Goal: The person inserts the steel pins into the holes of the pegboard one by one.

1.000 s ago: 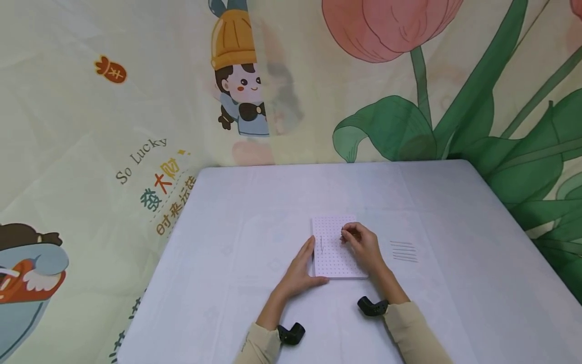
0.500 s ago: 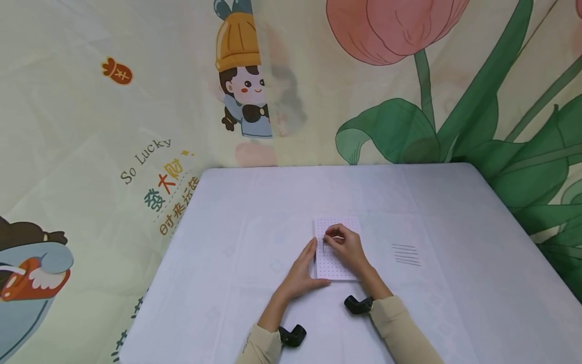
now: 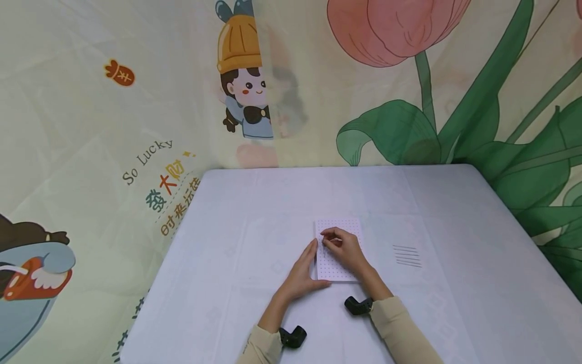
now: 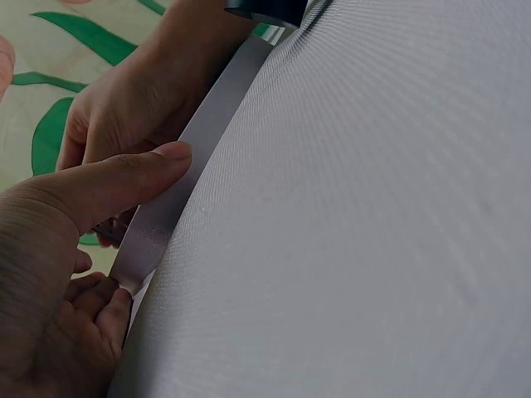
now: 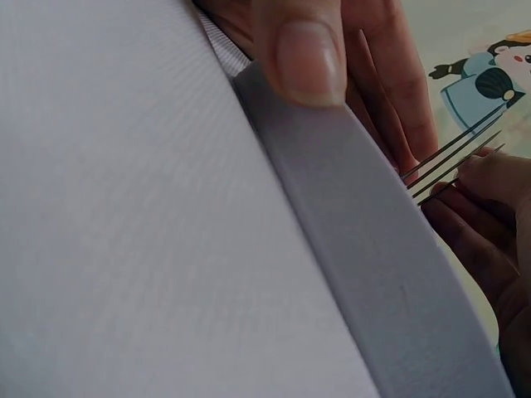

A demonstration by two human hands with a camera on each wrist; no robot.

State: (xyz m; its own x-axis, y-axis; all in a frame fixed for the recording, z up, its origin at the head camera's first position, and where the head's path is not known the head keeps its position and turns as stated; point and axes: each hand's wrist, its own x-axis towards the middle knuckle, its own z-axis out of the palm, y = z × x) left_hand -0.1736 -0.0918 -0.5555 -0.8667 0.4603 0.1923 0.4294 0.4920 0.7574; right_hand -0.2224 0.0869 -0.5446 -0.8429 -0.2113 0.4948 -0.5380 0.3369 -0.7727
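A pale board dotted with small holes point(image 3: 341, 270) lies mid-table. My left hand point(image 3: 300, 275) steadies it: straight fingers lie along its left edge and the thumb point(image 4: 158, 170) presses its front edge. My right hand point(image 3: 347, 253) is over the board's left part, thumb and fingertips pinching a thin metal needle there. In the right wrist view, needles point(image 5: 455, 143) rise slanting from the board's upper face, close together, beside the right thumb point(image 5: 498, 178). The right hand covers much of the holes in the head view.
Several thin needles point(image 3: 407, 256) lie in a row on the white tabletop point(image 3: 254, 222), right of the board. A black wrist camera point(image 3: 293, 337) is on the left wrist, another point(image 3: 358, 305) on the right. A printed cloth point(image 3: 309, 111) hangs behind the table.
My right hand has moved left across the board from its right part to the needles at its left side, then stayed there with slight finger movement. The left hand keeps its place.
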